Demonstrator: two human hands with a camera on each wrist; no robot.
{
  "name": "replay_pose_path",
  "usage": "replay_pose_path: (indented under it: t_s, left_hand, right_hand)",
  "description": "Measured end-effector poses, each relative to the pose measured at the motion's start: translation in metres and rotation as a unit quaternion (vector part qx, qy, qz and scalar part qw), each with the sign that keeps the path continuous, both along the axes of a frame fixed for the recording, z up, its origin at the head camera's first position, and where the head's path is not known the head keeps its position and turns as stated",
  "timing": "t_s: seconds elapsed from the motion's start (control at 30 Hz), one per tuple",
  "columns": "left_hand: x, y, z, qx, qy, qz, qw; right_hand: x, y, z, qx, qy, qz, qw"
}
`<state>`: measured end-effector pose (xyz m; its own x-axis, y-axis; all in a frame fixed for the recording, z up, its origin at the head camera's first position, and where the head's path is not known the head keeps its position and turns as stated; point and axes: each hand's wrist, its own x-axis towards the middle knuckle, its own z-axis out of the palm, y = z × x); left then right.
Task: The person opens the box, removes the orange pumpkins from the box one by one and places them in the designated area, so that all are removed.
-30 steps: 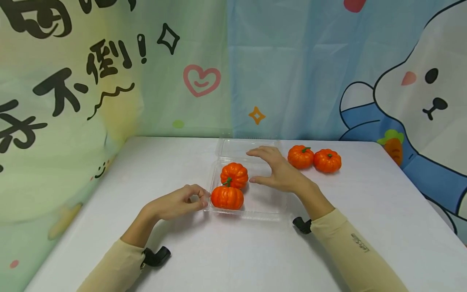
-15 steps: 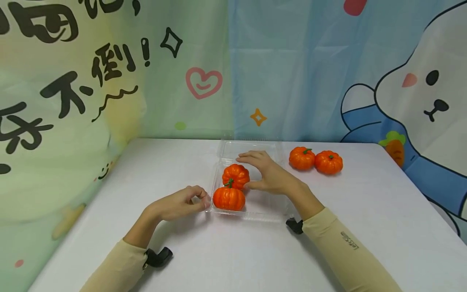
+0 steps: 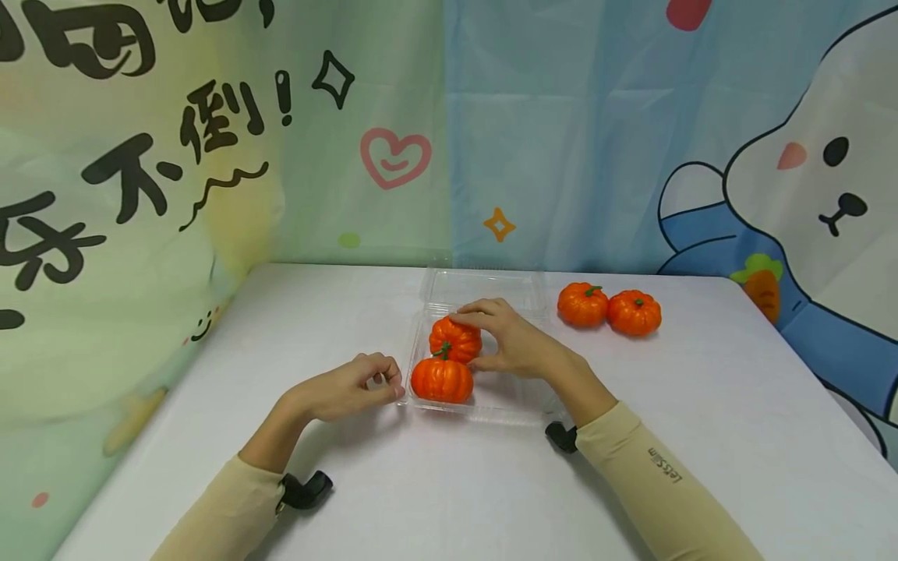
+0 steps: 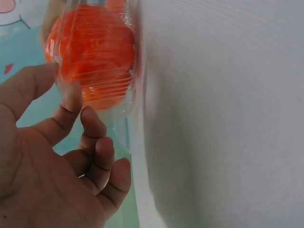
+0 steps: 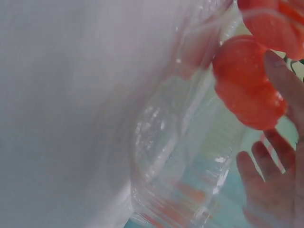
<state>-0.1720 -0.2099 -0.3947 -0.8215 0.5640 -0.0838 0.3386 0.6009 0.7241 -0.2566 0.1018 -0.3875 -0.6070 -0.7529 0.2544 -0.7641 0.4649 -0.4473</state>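
Note:
A clear plastic clamshell box (image 3: 515, 396) lies with its lid (image 3: 484, 287) folded back on the white table. Two small orange pumpkins sit in its left half, a front pumpkin (image 3: 442, 380) and a rear pumpkin (image 3: 454, 340) behind it. My left hand (image 3: 354, 387) pinches the box's left rim between thumb and index finger; its other fingers are curled loosely, as the left wrist view shows. Reaching in from the right, my right hand (image 3: 510, 340) holds the rear pumpkin, thumb on its near side and fingers over the far side. In the right wrist view, the thumb (image 5: 280, 71) lies against this pumpkin (image 5: 247, 80).
Two more orange pumpkins, one on the left (image 3: 582, 304) and one on the right (image 3: 634, 312), stand side by side beyond the box to the right. A printed cloth backdrop (image 3: 547, 140) hangs behind the table's far edge.
My right hand has moved left across the box and its fingers have come onto the rear pumpkin. The left hand has stayed at the box's rim.

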Motion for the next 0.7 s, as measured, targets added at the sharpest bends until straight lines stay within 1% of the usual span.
replay_pose_path:
  t_s: [0.27,0.43,0.7]
  left_hand:
    - [0.000,-0.001,-0.001,0.005,0.006,-0.008,0.9999]
    - [-0.001,-0.001,0.000,0.002,0.006,-0.007,1.0000]
    - [0.000,0.000,-0.001,0.008,0.005,-0.009,0.9999]
  right_hand:
    - [0.003,-0.002,0.002,-0.002,-0.009,0.006,1.000]
    - [0.003,-0.006,0.001,-0.008,-0.009,0.010,1.000]
    - [0.005,-0.010,0.001,0.005,-0.026,-0.004,1.000]
